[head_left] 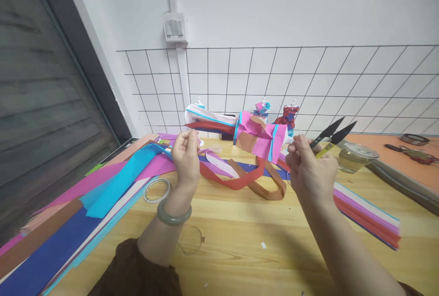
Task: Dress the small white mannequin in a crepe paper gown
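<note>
My right hand [310,163] is closed on the white end of a pink crepe-paper-wrapped piece [262,136] with brown patches and blue bands, holding it sideways above the table. The same hand keeps a pair of scissors [331,138], their dark blades apart and pointing up to the right. White, blue and red paper streamers [212,127] run left from the wrapped piece. My left hand [185,154] is raised just below the streamer ends with its fingertips pinched; what is between them is too small to make out. A bangle circles the left wrist.
Long coloured paper strips [116,182] cover the table's left side, with a tape roll [157,191] beside them. More strips [366,216] lie at right. A glass bowl [356,156] stands behind the right hand. Small decorated pieces [288,118] stand near the wire grid.
</note>
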Tool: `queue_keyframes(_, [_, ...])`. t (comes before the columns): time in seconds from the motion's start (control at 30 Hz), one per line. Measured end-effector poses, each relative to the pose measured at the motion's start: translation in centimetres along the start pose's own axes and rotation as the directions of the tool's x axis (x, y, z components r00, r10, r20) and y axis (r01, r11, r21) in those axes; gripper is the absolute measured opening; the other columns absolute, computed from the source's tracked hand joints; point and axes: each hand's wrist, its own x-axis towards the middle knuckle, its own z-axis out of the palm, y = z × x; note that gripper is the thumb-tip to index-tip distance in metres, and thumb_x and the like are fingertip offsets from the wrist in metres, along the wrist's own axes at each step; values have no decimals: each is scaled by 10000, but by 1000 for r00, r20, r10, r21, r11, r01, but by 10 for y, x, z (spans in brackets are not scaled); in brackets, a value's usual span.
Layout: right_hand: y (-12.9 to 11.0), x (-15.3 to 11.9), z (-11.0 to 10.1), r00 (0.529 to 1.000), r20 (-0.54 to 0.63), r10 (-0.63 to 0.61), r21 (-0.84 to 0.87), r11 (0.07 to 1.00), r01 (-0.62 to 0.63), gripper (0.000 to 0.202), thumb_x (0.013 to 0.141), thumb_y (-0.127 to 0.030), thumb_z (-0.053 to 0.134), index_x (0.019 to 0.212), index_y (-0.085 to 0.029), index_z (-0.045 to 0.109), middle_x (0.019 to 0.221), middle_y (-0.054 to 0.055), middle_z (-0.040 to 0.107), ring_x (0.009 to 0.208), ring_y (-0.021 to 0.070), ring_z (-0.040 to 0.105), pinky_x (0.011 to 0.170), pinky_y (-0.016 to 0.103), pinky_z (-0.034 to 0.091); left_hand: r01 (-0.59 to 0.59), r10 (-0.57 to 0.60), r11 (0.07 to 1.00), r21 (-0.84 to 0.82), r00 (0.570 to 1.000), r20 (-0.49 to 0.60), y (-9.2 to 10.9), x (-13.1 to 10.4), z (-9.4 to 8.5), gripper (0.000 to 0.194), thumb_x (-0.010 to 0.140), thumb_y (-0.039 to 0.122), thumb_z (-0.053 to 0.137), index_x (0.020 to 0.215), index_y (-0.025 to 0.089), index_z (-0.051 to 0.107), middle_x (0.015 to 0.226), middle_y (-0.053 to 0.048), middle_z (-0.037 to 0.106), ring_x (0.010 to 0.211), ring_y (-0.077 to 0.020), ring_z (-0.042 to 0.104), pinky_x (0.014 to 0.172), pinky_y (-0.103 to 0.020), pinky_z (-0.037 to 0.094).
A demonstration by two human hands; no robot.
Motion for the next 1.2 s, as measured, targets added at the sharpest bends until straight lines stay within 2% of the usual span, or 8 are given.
queue_keyframes(0.07, [1, -2, 1, 1000, -3, -29, -43, 999, 29, 287, 725, -396, 728, 659, -167, 568, 624, -34, 512, 440, 36, 331, 396, 206, 246, 23, -25, 998, 57, 999, 47, 4, 2, -1, 172, 808, 355, 612, 791, 184, 621, 550, 47, 441, 510, -70, 407, 489, -198, 335])
queue_keyframes(0.17, [3, -5, 4, 999, 9, -46, -98, 994, 47, 304, 741, -411, 709, 633, -167, 562, 607, -39, 504, 420, 36, 314, 388, 215, 236, 155, -172, 982, 106, 970, 173, 2, 0, 3, 196, 777, 368, 633, 782, 172, 636, 508, 58, 424, 457, -63, 369, 442, -203, 280])
queue_keyframes(0.37, [7, -7, 5, 1000, 12, 6, -76, 997, -5, 309, 739, -424, 708, 647, -177, 547, 554, -58, 464, 399, 36, 273, 379, 217, 218, 413, -465, 885, 214, 791, 398, -14, -10, 9, 238, 719, 351, 672, 637, 145, 585, 480, 54, 450, 414, -41, 345, 417, -196, 223])
queue_keyframes(0.47, [5, -12, 8, 997, 41, 70, -59, 996, -68, 310, 748, -420, 700, 647, -173, 543, 567, -57, 450, 404, 29, 251, 379, 211, 202, 550, -511, 831, 78, 701, 497, -19, -11, 8, 173, 682, 295, 706, 715, 149, 619, 574, 34, 528, 494, -53, 441, 484, -193, 329])
queue_keyframes(0.53, [2, -16, 12, 992, 48, 113, -19, 993, -112, 301, 740, -399, 713, 647, -169, 542, 591, -49, 460, 420, 27, 268, 384, 205, 203, 627, -504, 776, -67, 681, 532, -21, -9, 6, 170, 671, 273, 711, 772, 161, 631, 694, 7, 597, 617, -82, 529, 578, -212, 411])
queue_keyframes(0.67, [-2, -22, 17, 983, 39, 179, 57, 982, -181, 295, 706, -368, 749, 661, -170, 535, 617, -42, 486, 429, 25, 284, 390, 199, 216, 653, -469, 713, -255, 714, 520, -19, -6, 4, 86, 669, 215, 663, 731, 176, 619, 799, -9, 646, 767, -129, 590, 731, -282, 477])
queue_keyframes(0.83, [0, -22, 17, 980, 50, 191, 73, 978, -195, 286, 704, -356, 755, 688, -166, 541, 606, -48, 484, 417, 19, 260, 386, 201, 205, 587, -410, 742, -324, 780, 473, -13, -1, 1, 57, 692, 228, 628, 732, 188, 619, 798, -16, 674, 797, -158, 627, 785, -327, 478])
queue_keyframes(1.2, [8, -26, 15, 978, 114, 176, 82, 979, -186, 297, 755, -366, 722, 646, -169, 528, 520, -69, 386, 412, 25, 234, 387, 205, 182, 582, -426, 686, -437, 808, 408, -16, 3, 5, 138, 682, 246, 752, 754, 174, 660, 717, -1, 669, 736, -137, 624, 815, -294, 459])
